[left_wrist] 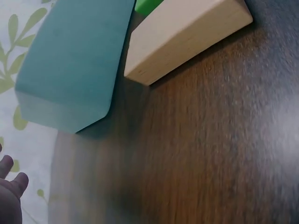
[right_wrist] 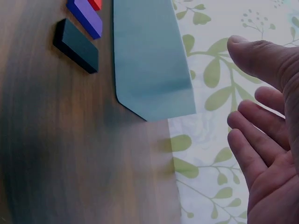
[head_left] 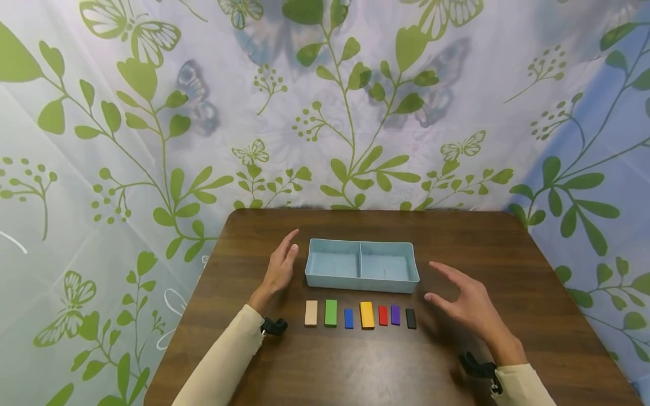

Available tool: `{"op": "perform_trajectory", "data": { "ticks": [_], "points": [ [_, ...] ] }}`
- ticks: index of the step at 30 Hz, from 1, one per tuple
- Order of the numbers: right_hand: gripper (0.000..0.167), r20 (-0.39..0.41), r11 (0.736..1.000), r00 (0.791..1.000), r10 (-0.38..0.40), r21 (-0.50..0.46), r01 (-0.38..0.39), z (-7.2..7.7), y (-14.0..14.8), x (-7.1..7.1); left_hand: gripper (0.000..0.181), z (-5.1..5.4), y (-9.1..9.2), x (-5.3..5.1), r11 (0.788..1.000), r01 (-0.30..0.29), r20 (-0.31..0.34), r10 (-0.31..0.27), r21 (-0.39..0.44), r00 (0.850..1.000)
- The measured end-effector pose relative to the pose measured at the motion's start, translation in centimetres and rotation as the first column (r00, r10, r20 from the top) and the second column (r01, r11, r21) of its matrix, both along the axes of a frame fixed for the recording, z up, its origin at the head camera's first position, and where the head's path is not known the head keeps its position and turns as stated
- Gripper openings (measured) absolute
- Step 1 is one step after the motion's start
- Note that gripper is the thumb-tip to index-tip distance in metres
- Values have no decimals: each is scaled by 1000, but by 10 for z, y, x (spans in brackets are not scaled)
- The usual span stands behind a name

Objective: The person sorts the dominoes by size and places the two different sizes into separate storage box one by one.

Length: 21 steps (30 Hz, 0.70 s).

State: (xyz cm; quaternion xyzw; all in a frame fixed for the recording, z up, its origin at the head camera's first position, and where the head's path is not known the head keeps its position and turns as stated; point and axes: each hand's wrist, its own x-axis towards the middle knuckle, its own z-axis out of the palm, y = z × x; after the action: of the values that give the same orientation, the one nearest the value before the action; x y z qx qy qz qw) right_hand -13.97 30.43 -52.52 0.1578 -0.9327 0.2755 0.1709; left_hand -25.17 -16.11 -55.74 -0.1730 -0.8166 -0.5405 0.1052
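A light blue bin (head_left: pixel 362 284) with two compartments stands on the table. In front of it runs a row of blocks: plain wood (head_left: pixel 311 313), green (head_left: pixel 331 313), small blue (head_left: pixel 348 318), yellow (head_left: pixel 367 315), red (head_left: pixel 383 316), purple (head_left: pixel 395 316) and black (head_left: pixel 411 318). My left hand (head_left: pixel 280 269) is left of the bin, apart from it, holding nothing. Right of the bin my right hand (head_left: pixel 469 301) hovers with thumb and fingers spread, nearest the black block. The right wrist view shows that hand's palm (right_wrist: pixel 275 186) bare. Only fingertips (left_wrist: pixel 18 183) of the left hand show in the left wrist view.
The brown wooden table (head_left: pixel 376 366) has rounded far corners. A curtain (head_left: pixel 325 113) printed with green leaves and butterflies hangs behind it and along its sides. Each wrist wears a black band, on the left (head_left: pixel 275 326) and on the right (head_left: pixel 476 366).
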Motion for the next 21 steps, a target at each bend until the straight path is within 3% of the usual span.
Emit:
{"op": "perform_trajectory", "data": {
  "ticks": [4,9,11,16,21],
  "points": [
    [74,45,1000,999,19,-8,-19,-6,-3,6,48,-8,6,-1,1000,11,-18,-10,29,1000],
    [68,52,999,998,39,-25,-37,-12,-6,12,48,12,17,9,997,58,4,-58,42,998],
    [67,46,998,998,49,-36,-47,-15,-8,13,49,12,19,7,995,87,24,-88,45,996],
    [66,52,995,995,84,-63,-81,-22,-10,15,53,-19,19,-12,986,134,74,-141,99,987],
    [66,104,992,988,111,-78,-103,-29,-14,18,54,-26,21,-16,976,168,101,-182,136,978]
  ]
}}
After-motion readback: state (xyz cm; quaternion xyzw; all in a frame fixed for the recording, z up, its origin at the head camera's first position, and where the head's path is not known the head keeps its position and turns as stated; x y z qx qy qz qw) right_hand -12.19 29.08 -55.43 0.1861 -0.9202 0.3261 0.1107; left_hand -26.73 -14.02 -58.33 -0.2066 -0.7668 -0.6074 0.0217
